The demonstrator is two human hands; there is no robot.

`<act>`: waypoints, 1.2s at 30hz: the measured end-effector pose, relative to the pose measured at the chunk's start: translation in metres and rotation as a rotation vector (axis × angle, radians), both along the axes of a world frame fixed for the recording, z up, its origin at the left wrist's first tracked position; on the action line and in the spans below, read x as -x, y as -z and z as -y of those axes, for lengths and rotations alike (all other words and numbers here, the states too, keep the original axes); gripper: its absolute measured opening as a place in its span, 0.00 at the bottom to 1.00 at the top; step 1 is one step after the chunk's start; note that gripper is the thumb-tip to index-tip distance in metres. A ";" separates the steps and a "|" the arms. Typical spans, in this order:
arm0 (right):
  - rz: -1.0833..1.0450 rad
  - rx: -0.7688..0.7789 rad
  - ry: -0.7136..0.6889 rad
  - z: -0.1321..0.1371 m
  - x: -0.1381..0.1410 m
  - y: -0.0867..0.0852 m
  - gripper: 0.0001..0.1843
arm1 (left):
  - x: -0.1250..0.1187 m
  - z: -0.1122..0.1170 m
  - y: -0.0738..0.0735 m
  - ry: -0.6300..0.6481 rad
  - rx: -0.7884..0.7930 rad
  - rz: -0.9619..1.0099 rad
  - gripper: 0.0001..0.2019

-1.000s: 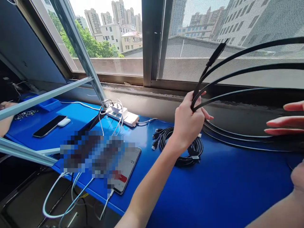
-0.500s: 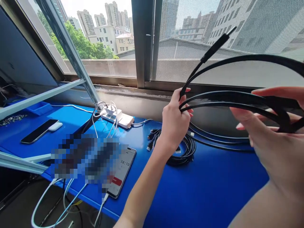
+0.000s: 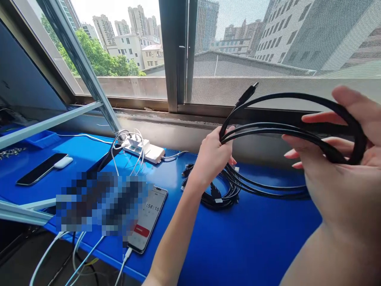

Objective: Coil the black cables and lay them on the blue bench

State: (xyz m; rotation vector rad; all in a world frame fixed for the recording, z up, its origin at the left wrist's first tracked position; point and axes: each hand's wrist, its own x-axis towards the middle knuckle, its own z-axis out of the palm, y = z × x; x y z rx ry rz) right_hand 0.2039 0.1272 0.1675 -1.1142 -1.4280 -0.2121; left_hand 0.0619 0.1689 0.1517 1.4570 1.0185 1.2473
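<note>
A black cable [image 3: 282, 95] is gathered in loops between my two hands above the blue table. My left hand [image 3: 216, 153] is closed round several strands at one side of the loops, and a plug end [image 3: 248, 94] points up and right from beside it. At the other side, the bend of the loops lies in the palm of my right hand [image 3: 339, 174], with thumb and fingers loosely curved about it. Below and behind my left hand, a second coil of black cables [image 3: 218, 204] with plug ends lies on the table.
On the blue table [image 3: 244, 242] lie a lit phone [image 3: 151, 222], a dark phone [image 3: 43, 169] with a white case [image 3: 63, 163], and blurred-out items. A white power strip [image 3: 149, 153] stands by the window. A metal frame [image 3: 80, 59] rises at left.
The cable loops have come lower, and the plug end has dropped down and left. My right hand's upper fingers have lifted and spread while the cable bend slid deeper into the palm.
</note>
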 end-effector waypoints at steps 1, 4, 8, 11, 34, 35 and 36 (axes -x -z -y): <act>0.005 -0.021 -0.002 -0.001 0.000 0.000 0.30 | 0.001 -0.001 0.000 0.010 0.024 0.001 0.05; -0.036 -0.036 -0.007 -0.005 0.002 0.001 0.22 | 0.004 -0.002 -0.003 0.026 0.083 0.016 0.08; -0.174 0.062 0.018 -0.004 0.006 -0.001 0.18 | 0.009 -0.002 -0.009 0.082 0.156 0.067 0.10; -0.237 0.112 0.036 -0.003 0.008 -0.002 0.17 | 0.012 0.001 -0.012 0.145 0.172 0.078 0.12; -0.028 0.187 -0.137 -0.013 0.005 0.005 0.24 | 0.022 0.001 -0.018 0.128 0.199 0.390 0.14; -0.032 0.198 -0.160 -0.012 0.003 0.004 0.24 | 0.023 0.000 -0.018 0.129 0.202 0.396 0.14; -0.040 0.212 -0.185 -0.011 0.002 0.004 0.24 | 0.024 0.000 -0.018 0.133 0.205 0.403 0.14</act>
